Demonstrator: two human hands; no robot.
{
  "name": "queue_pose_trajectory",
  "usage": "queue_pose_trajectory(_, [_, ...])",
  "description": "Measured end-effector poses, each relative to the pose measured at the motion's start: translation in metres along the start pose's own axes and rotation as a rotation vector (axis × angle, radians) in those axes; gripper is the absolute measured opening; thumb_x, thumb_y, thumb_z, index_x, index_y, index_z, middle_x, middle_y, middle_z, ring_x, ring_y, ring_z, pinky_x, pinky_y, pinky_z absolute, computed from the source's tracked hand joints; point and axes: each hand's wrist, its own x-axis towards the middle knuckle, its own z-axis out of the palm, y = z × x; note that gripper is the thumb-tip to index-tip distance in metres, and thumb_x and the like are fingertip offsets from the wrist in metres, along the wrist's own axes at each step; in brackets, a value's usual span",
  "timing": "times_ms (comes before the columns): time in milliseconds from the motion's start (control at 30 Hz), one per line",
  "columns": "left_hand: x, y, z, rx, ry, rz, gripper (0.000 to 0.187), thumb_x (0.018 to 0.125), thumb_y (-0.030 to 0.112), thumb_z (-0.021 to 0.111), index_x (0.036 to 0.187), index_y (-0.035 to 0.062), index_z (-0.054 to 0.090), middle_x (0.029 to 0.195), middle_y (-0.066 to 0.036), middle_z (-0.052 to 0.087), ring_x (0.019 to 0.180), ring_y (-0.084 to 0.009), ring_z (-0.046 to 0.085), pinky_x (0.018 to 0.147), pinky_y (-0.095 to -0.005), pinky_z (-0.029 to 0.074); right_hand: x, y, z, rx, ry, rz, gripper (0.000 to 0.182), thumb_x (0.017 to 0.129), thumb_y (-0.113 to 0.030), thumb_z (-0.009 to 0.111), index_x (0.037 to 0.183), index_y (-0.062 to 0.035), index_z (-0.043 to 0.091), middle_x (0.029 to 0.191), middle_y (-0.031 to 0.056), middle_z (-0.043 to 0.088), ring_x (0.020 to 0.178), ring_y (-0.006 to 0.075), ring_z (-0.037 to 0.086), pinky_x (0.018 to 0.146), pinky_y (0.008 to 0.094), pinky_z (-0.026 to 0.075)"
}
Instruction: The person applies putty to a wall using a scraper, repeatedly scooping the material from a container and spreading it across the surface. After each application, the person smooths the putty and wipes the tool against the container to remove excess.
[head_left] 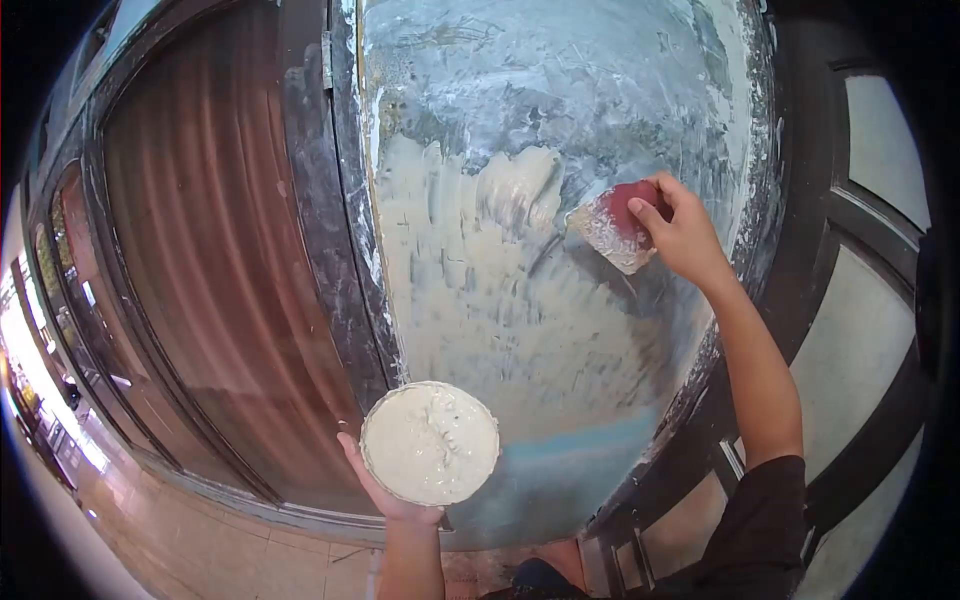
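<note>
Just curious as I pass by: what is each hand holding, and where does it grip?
The left hand cups a bowl of putty from underneath. The right hand holds a scraper by its red handle end.

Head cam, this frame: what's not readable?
- Left hand: mostly hidden under the putty bowl.
- Scraper: handle covered by right hand; blade smeared with putty.
- Panel top: cut off by the frame edge.
- Left border: street scene overexposed, warped by the fisheye.
</note>
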Motion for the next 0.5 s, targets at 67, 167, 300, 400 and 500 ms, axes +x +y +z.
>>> queue_pose_trajectory(67, [0.0, -0.001, 0.0, 0.061, 0.001, 0.019, 0.095, 0.092, 0.085, 0.027, 0.154, 0.0142, 0.043, 0.158, -0.018, 0.041, 0.132, -0.0516, 0.049, 0.095, -0.0868, 0.037, 0.003, 0.005, 0.002, -0.023, -0.003, 0.028, 0.022, 0.096, -0.013, 0.069, 0.111, 0.0019, 0.064, 0.092, 0.0146, 0.071, 0.084, 0.0213, 0.068, 0.079, 0.0355, 0.052])
queue_pose_trajectory(167, [-0.002, -0.003, 0.011, 0.056, -0.04, -0.031, 0.095, 0.092, 0.085, 0.027, 0.153, 0.0137, 0.043, 0.157, -0.018, 0.042, 0.132, -0.052, 0.049, 0.095, -0.0854, 0.038, 0.006, 0.001, 0.011, -0.064, 0.01, 0.029, 0.022, 0.096, -0.014, 0.07, 0.111, 0.0019, 0.064, 0.094, 0.0163, 0.072, 0.085, 0.0254, 0.069, 0.08, 0.0365, 0.052])
queue_pose_trajectory(300, [0.002, -0.006, 0.004, 0.076, -0.018, -0.018, 0.095, 0.092, 0.085, 0.028, 0.153, 0.0141, 0.044, 0.155, -0.018, 0.044, 0.131, -0.0525, 0.049, 0.094, -0.0857, 0.039, 0.015, 0.0, 0.014, -0.157, 0.001, 0.034, 0.023, 0.095, -0.014, 0.069, 0.11, 0.0022, 0.064, 0.096, 0.0198, 0.072, 0.089, 0.0324, 0.07, 0.082, 0.0389, 0.052])
queue_pose_trajectory(400, [0.002, -0.004, 0.002, 0.107, -0.02, -0.006, 0.095, 0.092, 0.085, 0.028, 0.153, 0.0146, 0.044, 0.155, -0.017, 0.044, 0.13, -0.0527, 0.05, 0.092, -0.0867, 0.039, 0.022, 0.01, 0.011, -0.128, 0.039, 0.008, 0.023, 0.096, -0.015, 0.068, 0.111, 0.0021, 0.064, 0.096, 0.0211, 0.071, 0.09, 0.0343, 0.069, 0.083, 0.0396, 0.052])
queue_pose_trajectory(500, [0.002, -0.002, -0.001, 0.087, -0.015, 0.003, 0.094, 0.092, 0.085, 0.028, 0.153, 0.0151, 0.044, 0.156, -0.016, 0.043, 0.13, -0.0526, 0.05, 0.092, -0.087, 0.038, 0.022, 0.011, 0.012, -0.093, 0.007, 0.016, 0.023, 0.095, -0.014, 0.068, 0.112, 0.001, 0.063, 0.095, 0.0203, 0.071, 0.088, 0.0356, 0.068, 0.082, 0.04, 0.051])
